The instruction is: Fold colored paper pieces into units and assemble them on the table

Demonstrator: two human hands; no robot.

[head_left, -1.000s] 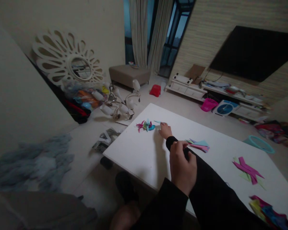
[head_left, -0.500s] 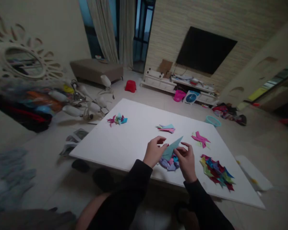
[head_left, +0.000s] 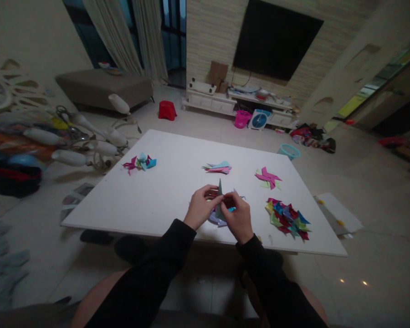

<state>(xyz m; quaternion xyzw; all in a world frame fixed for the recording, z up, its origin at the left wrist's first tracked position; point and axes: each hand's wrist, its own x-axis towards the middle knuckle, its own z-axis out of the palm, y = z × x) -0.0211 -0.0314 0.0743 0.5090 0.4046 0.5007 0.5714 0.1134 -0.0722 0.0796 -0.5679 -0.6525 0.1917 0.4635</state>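
Between my two hands is a folded teal paper piece (head_left: pixel 220 187), held upright with its narrow point up. My left hand (head_left: pixel 202 206) pinches it from the left, thumb against the paper. From the right, my right hand (head_left: pixel 237 215) pinches it too, its fingertips close to the left thumb. Under the hands lies a pile of folded paper shapes (head_left: pixel 217 222) in lilac and blue, mostly covered by them. Farther back on the white table (head_left: pixel 171 191) sits a fanned stack of folded paper strips (head_left: pixel 218 167).
To the right are pink and lime pinwheel-like paper shapes (head_left: pixel 268 177) and a larger multicoloured folded-paper pile (head_left: pixel 289 219). Magenta and teal folded papers (head_left: pixel 140 162) lie at the table's left. A turquoise basket (head_left: pixel 289 151) stands on the floor behind the right corner.
The teal paper has turned from its broad face to a narrow edge-on view, and my hands have come closer together around it. The whole view has shifted, with the room appearing farther left and higher.
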